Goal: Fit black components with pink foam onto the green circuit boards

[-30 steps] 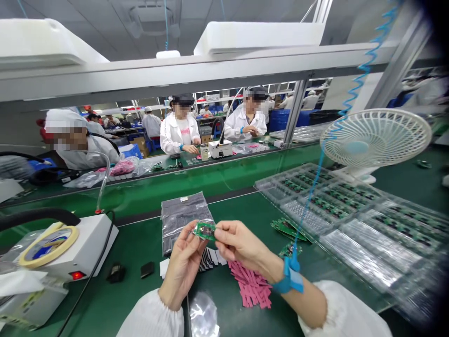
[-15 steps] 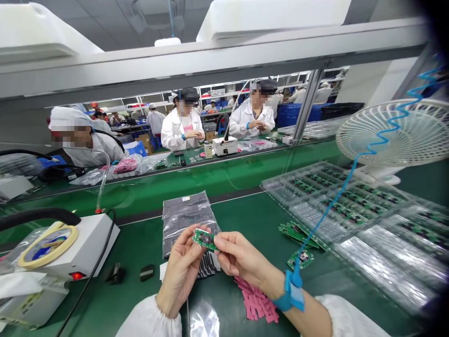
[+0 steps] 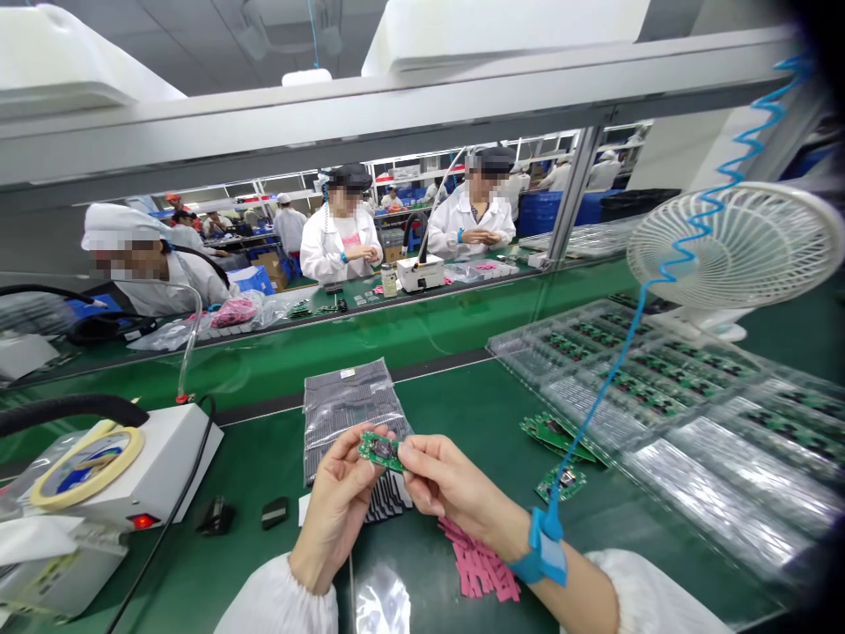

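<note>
Head view:
1. A small green circuit board (image 3: pixel 381 451) is held above the green surface (image 3: pixel 462 414), near the middle of the view, and is pinched by the fingertips of the left hand (image 3: pixel 336 504) and the right hand (image 3: pixel 452 491)
2. The grip of both hands is closed on the board's edges, with neither hand released; the board's face is left uncovered and turned up toward the camera, apparently so that it can be looked at
3. A blue wrist strap (image 3: pixel 545 550) is worn on the right wrist, and its blue coiled cord (image 3: pixel 709 207) is run upward, probably for static grounding
4. Clear blister trays (image 3: pixel 634 387) filled with green boards are laid to the right, seemingly to keep the boards apart; two loose green boards (image 3: pixel 555 438) are left just beside them
5. A bag of dark striped items (image 3: pixel 349 414) lies behind the hands, with pink strips (image 3: pixel 476 563) scattered below the right hand
6. A white bench unit (image 3: pixel 158 458) carrying a tape roll (image 3: pixel 85 467) is placed at left, and a white desk fan (image 3: pixel 732 246) at right
7. Two co-workers in white coats (image 3: pixel 343 238) are seen across the line
</note>
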`<state>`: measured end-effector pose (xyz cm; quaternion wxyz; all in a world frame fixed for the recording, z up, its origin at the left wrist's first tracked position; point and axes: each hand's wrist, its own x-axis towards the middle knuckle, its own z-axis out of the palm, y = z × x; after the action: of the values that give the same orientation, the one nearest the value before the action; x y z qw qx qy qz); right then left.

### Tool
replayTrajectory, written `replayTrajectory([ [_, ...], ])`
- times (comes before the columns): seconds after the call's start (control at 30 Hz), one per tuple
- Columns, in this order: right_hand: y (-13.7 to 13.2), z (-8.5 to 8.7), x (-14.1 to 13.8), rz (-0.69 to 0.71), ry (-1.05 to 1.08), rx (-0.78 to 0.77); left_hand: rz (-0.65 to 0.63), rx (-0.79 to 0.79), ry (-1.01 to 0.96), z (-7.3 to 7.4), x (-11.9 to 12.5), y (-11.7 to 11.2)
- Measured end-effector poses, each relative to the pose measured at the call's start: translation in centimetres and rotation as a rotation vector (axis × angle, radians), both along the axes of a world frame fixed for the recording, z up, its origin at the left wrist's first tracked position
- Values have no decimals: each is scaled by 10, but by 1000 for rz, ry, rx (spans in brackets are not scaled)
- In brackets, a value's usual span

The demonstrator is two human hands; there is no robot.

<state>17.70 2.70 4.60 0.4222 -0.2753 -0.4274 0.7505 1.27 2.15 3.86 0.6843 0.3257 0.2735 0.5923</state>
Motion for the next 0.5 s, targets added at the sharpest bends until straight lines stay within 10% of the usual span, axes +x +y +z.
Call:
replayTrajectory([
  [0.5, -3, -6, -9, -96, -12, 7, 83, -8, 102, 11, 5, -5],
])
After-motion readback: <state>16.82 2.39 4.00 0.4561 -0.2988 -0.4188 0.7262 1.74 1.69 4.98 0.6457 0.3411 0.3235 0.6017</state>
